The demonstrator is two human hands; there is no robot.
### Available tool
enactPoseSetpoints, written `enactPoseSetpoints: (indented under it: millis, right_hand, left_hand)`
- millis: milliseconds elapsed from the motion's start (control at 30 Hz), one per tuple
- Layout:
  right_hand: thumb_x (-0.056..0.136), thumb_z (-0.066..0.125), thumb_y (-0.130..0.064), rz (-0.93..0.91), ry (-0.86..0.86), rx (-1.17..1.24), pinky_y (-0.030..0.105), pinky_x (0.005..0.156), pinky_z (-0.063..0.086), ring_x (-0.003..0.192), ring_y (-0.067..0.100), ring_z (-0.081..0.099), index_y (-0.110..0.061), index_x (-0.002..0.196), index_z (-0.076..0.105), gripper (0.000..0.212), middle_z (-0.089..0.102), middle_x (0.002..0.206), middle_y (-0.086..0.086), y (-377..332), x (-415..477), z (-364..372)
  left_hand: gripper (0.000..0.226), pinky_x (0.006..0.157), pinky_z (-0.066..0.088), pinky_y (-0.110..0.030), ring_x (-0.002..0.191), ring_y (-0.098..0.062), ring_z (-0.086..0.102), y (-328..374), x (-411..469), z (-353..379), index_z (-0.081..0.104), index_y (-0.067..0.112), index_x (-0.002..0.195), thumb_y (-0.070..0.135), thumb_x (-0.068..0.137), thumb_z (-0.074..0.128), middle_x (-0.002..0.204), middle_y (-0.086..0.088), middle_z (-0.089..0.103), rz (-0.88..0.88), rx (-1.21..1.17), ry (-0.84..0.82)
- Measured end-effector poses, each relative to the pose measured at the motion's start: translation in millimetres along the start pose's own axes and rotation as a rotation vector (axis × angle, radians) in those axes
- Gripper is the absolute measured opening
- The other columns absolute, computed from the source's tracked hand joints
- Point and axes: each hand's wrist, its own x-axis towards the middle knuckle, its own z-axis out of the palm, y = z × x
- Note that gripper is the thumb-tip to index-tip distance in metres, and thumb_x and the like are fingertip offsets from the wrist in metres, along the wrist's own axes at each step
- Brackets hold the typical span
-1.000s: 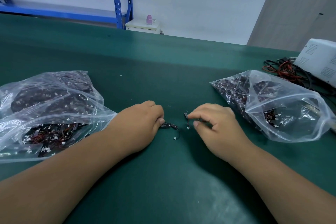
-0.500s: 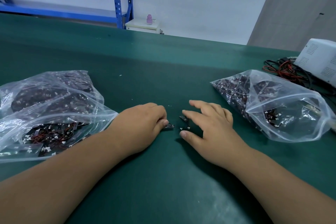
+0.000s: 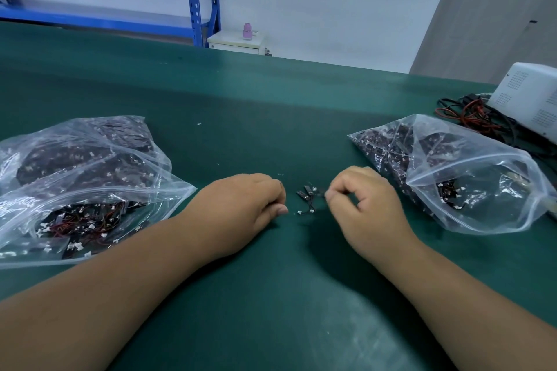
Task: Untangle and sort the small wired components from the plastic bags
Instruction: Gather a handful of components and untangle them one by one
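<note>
Wired components (image 3: 79, 225) filling left bag (image 3: 168, 187), right bag (image 3: 500, 208), few loose on table (image 3: 271, 117)

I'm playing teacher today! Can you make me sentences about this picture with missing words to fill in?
The table is ___ in colour.
The left bag and the right bag are clear ___.
The small wired components lie ___ the left hand and the right hand.
The white box stands nearest the ___ bag.
Missing words: green, plastic, between, right.
</note>
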Motion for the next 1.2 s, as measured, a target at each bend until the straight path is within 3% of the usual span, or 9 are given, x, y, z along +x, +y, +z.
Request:
enactPoseSetpoints:
  millis: [100,233,367,433,533,667,767,1000,1200]
  right_hand:
    - [0.087,0.064,-0.014,0.155,0.101,0.101,0.026,0.07,0.043,0.074,0.011,0.056,-0.014,0.062,0.06,0.025,0.059,0.069,-0.006,9,4,-2]
    - [0.1,0.056,-0.028,0.261,0.071,0.234,0.015,0.074,0.043,0.082,0.003,0.062,-0.017,0.071,0.072,0.036,0.067,0.078,-0.006,13,4,-1]
    - [0.103,0.05,-0.035,0.367,0.09,0.341,0.005,0.069,0.04,0.08,-0.003,0.062,-0.019,0.074,0.073,0.041,0.07,0.082,-0.007,12,5,-2]
    - [0.103,0.052,-0.031,0.387,0.078,0.317,0.009,0.071,0.042,0.079,-0.002,0.062,-0.018,0.074,0.073,0.038,0.07,0.082,-0.006,13,6,-2]
    - [0.096,0.062,-0.02,0.266,0.049,0.16,0.029,0.075,0.047,0.081,0.013,0.062,-0.011,0.074,0.07,0.026,0.067,0.079,-0.001,12,6,-1]
    - [0.088,0.065,-0.028,-0.112,-0.076,-0.067,0.039,0.075,0.045,0.078,0.017,0.057,-0.022,0.079,0.071,0.012,0.062,0.079,-0.009,-5,0,-1]
    - [0.088,0.058,-0.045,-0.226,-0.191,-0.191,0.039,0.077,0.041,0.081,0.018,0.055,-0.024,0.092,0.073,0.026,0.062,0.086,-0.01,-18,-9,4]
    - [0.085,0.065,-0.022,-0.27,-0.118,-0.24,0.041,0.069,0.043,0.073,0.022,0.053,-0.02,0.078,0.066,0.007,0.059,0.077,-0.006,-20,-11,7]
    - [0.075,0.063,-0.011,0.056,0.06,0.208,0.022,0.058,0.041,0.062,0.01,0.052,-0.016,0.065,0.059,0.012,0.056,0.063,-0.007,-12,-6,3]
  left_hand:
    - [0.018,0.077,0.047,-0.031,0.085,-0.006,0.05,1,0,0,0.053,0.034,0.093,0.047,0.096,0.042,0.092,0.017,0.056,0.001,-0.007,0.003]
    - [0.012,0.08,0.047,-0.03,0.089,-0.004,0.05,3,-4,-2,0.058,0.035,0.098,0.036,0.097,0.046,0.091,0.019,0.055,0.023,-0.044,0.01]
    - [0.03,0.085,0.047,-0.031,0.094,-0.005,0.053,4,-5,-4,0.064,0.03,0.105,0.019,0.086,0.044,0.092,0.021,0.058,0.034,-0.111,0.037]
    - [0.035,0.086,0.047,-0.025,0.094,-0.004,0.054,3,-4,-3,0.066,0.029,0.11,0.01,0.086,0.048,0.093,0.023,0.058,0.046,-0.127,0.053]
    - [0.039,0.084,0.037,-0.007,0.096,0.004,0.051,1,-4,-1,0.065,0.032,0.118,0.005,0.09,0.055,0.094,0.029,0.056,0.042,-0.14,0.093]
    - [0.017,0.08,0.045,-0.022,0.09,-0.001,0.055,5,-2,-1,0.062,0.033,0.107,0.022,0.093,0.063,0.095,0.021,0.066,0.034,-0.185,0.162]
    - [0.014,0.073,0.047,-0.029,0.081,-0.004,0.054,8,-3,-1,0.059,0.033,0.095,0.022,0.09,0.066,0.084,0.018,0.062,0.048,-0.218,0.179]
    - [0.028,0.072,0.048,-0.025,0.077,0.01,0.053,9,-3,-1,0.054,0.038,0.103,0.018,0.09,0.068,0.09,0.024,0.065,0.086,-0.27,0.143]
    - [0.034,0.07,0.039,-0.015,0.082,0.01,0.05,3,-4,3,0.046,0.043,0.114,0.027,0.089,0.061,0.097,0.031,0.059,0.016,-0.21,0.088]
